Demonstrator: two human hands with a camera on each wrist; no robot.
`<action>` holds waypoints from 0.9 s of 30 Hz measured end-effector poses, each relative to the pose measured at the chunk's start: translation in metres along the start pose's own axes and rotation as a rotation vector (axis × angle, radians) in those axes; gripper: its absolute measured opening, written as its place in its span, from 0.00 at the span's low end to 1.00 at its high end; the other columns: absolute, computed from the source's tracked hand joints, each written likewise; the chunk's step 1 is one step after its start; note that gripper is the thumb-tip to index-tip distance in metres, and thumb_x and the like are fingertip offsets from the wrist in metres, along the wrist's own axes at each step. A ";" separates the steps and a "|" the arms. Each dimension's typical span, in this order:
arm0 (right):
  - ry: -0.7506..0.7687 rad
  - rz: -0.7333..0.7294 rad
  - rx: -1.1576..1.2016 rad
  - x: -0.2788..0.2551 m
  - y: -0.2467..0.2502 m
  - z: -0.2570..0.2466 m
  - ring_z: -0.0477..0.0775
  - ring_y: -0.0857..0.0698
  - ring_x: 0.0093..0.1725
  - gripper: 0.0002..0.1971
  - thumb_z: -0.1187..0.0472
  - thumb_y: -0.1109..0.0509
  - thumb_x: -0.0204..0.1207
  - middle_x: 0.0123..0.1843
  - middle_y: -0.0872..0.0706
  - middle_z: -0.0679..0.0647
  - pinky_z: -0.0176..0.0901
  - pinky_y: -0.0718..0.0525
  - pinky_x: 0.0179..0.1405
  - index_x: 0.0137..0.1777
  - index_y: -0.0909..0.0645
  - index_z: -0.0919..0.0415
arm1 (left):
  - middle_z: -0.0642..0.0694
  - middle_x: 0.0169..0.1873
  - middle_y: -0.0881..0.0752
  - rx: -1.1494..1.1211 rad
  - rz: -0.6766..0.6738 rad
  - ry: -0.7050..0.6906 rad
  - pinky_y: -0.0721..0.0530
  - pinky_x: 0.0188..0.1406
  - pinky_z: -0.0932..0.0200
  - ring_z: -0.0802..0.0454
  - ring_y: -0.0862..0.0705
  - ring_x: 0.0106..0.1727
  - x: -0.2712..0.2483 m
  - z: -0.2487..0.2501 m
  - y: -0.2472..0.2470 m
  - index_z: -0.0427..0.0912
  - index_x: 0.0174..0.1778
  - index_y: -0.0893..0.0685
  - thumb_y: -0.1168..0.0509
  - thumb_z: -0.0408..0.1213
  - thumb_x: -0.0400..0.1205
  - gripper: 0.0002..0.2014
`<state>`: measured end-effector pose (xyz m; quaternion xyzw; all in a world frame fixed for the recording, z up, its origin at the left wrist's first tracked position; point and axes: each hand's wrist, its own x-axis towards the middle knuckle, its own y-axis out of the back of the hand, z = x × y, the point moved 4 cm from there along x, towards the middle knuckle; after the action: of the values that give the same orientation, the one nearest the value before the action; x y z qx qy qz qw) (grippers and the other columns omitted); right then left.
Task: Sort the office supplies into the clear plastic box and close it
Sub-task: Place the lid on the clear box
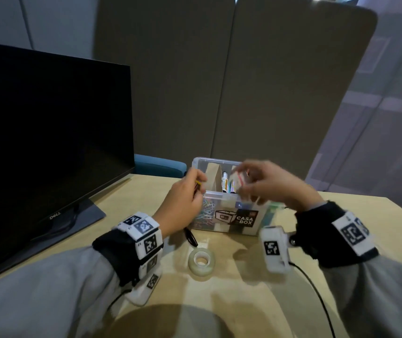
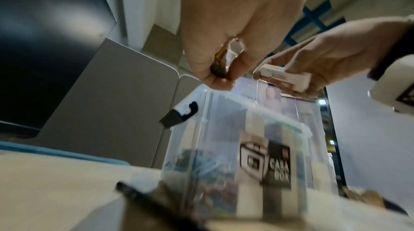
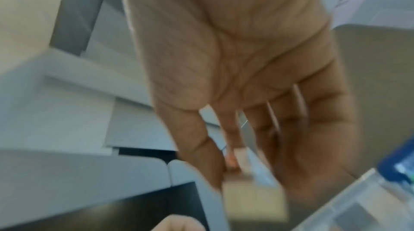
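Observation:
The clear plastic box [image 1: 221, 211] with a "CASA BOX" label stands open on the desk, also seen in the left wrist view [image 2: 233, 139]. It holds markers [image 1: 224, 182] and coloured paper clips [image 1: 206, 212]. My left hand [image 1: 198, 186] hovers at the box's left rim and pinches a small yellow-brown item [image 2: 226, 61]; I cannot tell what it is. Over the box's opening, my right hand [image 1: 248, 184] holds a small white carton with a red stripe [image 1: 239, 179], which shows blurred in the right wrist view [image 3: 253, 197].
A roll of clear tape [image 1: 201, 261] lies on the desk in front of the box. A black pen [image 1: 190, 237] lies near the box's left front corner. A dark monitor [image 1: 48, 132] stands at the left, and grey partition panels rise behind.

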<state>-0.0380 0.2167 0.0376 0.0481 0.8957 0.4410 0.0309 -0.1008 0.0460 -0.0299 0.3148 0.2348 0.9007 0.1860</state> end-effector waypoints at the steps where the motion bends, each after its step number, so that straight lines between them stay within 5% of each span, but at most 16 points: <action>1: 0.027 0.114 0.087 0.004 0.012 0.000 0.47 0.13 0.38 0.20 0.62 0.25 0.75 0.45 0.12 0.55 0.36 0.16 0.31 0.65 0.21 0.49 | 0.50 0.46 0.17 -0.039 0.042 0.002 0.19 0.41 0.70 0.60 0.16 0.44 0.007 0.001 0.002 0.48 0.57 0.28 0.39 0.29 0.85 0.10; 5: 0.043 0.281 -0.001 0.032 0.010 0.008 0.41 0.15 0.38 0.19 0.58 0.25 0.76 0.45 0.14 0.49 0.32 0.18 0.33 0.65 0.22 0.49 | 0.51 0.47 0.15 -0.168 0.094 -0.004 0.13 0.46 0.64 0.61 0.13 0.45 0.033 0.006 0.003 0.48 0.61 0.28 0.36 0.32 0.85 0.12; 8: 0.014 0.263 -0.238 0.055 -0.010 0.018 0.47 0.13 0.42 0.17 0.54 0.27 0.75 0.46 0.13 0.50 0.45 0.11 0.43 0.63 0.20 0.51 | 0.47 0.49 0.14 -0.248 0.095 0.035 0.11 0.45 0.61 0.57 0.11 0.45 0.047 0.007 -0.001 0.46 0.62 0.27 0.36 0.35 0.85 0.11; 15: -0.006 0.127 -0.455 0.080 -0.039 0.025 0.52 0.12 0.45 0.12 0.53 0.34 0.81 0.45 0.10 0.55 0.50 0.12 0.49 0.52 0.12 0.58 | 0.43 0.54 0.15 -0.314 0.003 0.187 0.15 0.48 0.58 0.54 0.13 0.49 0.073 -0.008 -0.026 0.44 0.65 0.28 0.45 0.35 0.89 0.09; 21: 0.056 0.039 -0.487 0.080 -0.034 0.029 0.46 0.17 0.45 0.15 0.63 0.33 0.81 0.56 0.11 0.53 0.37 0.19 0.47 0.66 0.16 0.54 | 0.48 0.58 0.15 -0.380 -0.144 0.255 0.19 0.53 0.63 0.57 0.17 0.59 0.075 -0.014 -0.028 0.46 0.71 0.32 0.49 0.34 0.90 0.14; 27: 0.114 0.046 -0.460 0.080 -0.035 0.033 0.45 0.17 0.46 0.13 0.61 0.30 0.80 0.55 0.11 0.53 0.33 0.22 0.46 0.63 0.15 0.57 | 0.50 0.56 0.11 -0.476 -0.162 0.224 0.15 0.58 0.58 0.56 0.13 0.57 0.074 -0.015 -0.024 0.43 0.71 0.27 0.40 0.32 0.87 0.15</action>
<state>-0.1161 0.2304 -0.0106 0.0352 0.7704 0.6363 -0.0194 -0.1599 0.0965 -0.0180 0.1408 0.0600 0.9418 0.2991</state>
